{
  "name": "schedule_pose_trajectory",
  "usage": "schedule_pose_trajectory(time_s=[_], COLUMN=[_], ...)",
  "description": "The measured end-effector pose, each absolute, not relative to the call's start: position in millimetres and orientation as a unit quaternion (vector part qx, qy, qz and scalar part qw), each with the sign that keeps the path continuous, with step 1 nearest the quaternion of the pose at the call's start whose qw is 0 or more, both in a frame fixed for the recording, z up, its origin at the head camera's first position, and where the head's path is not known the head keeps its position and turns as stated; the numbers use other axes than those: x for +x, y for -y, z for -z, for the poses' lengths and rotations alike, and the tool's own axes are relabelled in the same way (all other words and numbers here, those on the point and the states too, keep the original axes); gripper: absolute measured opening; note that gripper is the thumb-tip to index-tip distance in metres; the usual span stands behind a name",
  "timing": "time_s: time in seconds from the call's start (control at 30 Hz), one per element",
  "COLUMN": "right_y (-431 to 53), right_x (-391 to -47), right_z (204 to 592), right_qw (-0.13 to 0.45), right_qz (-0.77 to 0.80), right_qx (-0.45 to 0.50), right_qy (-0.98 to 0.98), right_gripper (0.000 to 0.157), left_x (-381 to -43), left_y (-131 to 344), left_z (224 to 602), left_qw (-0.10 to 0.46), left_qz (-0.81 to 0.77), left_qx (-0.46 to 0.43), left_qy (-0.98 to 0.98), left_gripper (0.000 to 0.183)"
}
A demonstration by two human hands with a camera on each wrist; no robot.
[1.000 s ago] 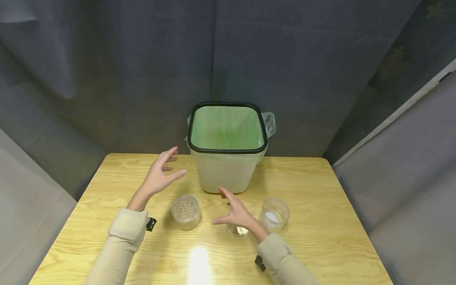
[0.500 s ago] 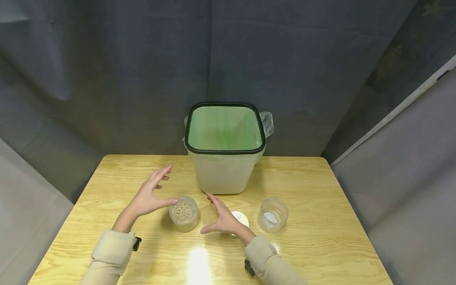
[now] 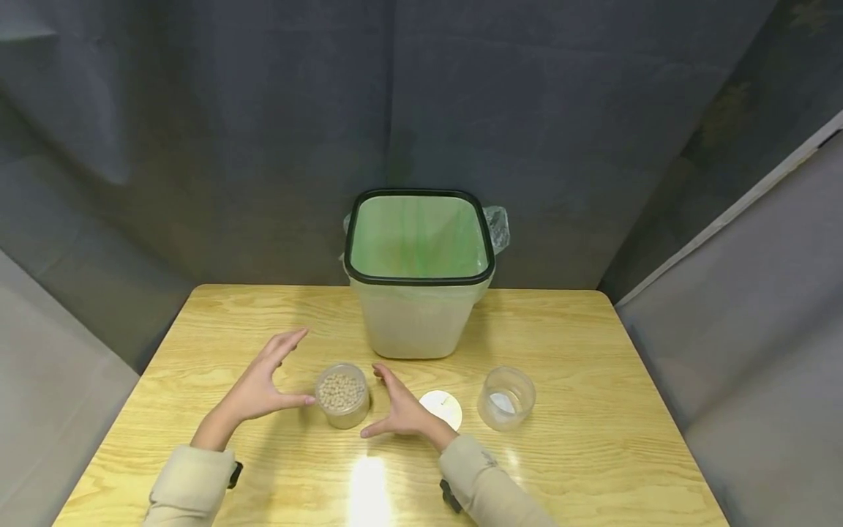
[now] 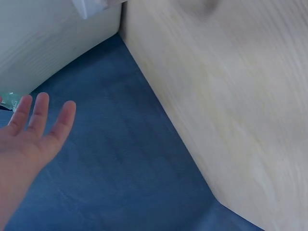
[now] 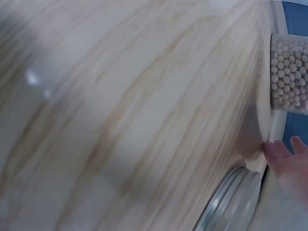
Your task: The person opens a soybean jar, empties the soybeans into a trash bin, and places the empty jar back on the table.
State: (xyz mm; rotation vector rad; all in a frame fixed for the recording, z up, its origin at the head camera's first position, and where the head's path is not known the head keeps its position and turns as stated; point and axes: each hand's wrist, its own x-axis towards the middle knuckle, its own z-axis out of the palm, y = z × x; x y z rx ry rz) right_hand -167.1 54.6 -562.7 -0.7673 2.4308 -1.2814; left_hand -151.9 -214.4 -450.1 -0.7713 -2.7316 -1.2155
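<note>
A clear round jar point(image 3: 342, 396) full of small pale beads or beans stands on the table between the two hands. On its left, the left hand point(image 3: 259, 388) is spread with thumb apart from fingers; its thumb tip comes close to the jar's side, and contact is unclear. To the right, the right hand point(image 3: 400, 410) is likewise spread, a small gap from the jar. In the right wrist view the bead-filled jar point(image 5: 289, 72) shows beyond the right fingers. Partly behind the right hand lies a round pale lid point(image 3: 444, 406), whose threaded metallic rim point(image 5: 231, 199) appears in the right wrist view.
A lined bin point(image 3: 415, 322) with a black rim stands at the back middle of the wooden table point(image 3: 566, 468). Right of the lid is a clear jar point(image 3: 506, 399) with something white at its bottom. Dark curtains point(image 3: 263, 146) hang behind.
Both hands have come down and leftward, so they now flank the bead-filled jar. The right hand has uncovered more of the pale lid. The jars and bin stay put.
</note>
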Motion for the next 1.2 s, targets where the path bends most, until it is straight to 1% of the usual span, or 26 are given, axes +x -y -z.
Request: schedule_pose_trajectory(time_s=[0.4,0.57,0.77,1.0,1.2], right_y=[-36.6,-29.3,-20.8,-9.1,-7.1], right_x=[-174.6,-177.2,-176.8,-173.7,-172.8], right_z=[571.0,579.0,581.4,584.5,585.9], right_qw=[0.163,0.151,0.155,0.135,0.123], right_qz=[0.487,0.505,0.507,0.496,0.506], right_qx=[-0.259,-0.249,-0.219,-0.183,-0.178], right_qy=[-0.818,-0.812,-0.819,-0.838,-0.835], right_gripper=[0.113,0.109,0.109,0.109,0.105], left_x=[-142.5,-140.4,-142.9,-149.9,-151.7], left_y=[220.4,220.9,222.6,223.7,219.8], left_z=[466.6,471.3,473.6,473.8,477.1], left_qw=[0.025,0.018,0.022,0.029,0.030], left_qz=[0.388,0.387,0.383,0.375,0.384], left_qx=[-0.225,-0.217,-0.220,-0.222,-0.230], left_qy=[0.894,0.896,0.897,0.900,0.894], left_gripper=[0.100,0.095,0.094,0.092,0.090])
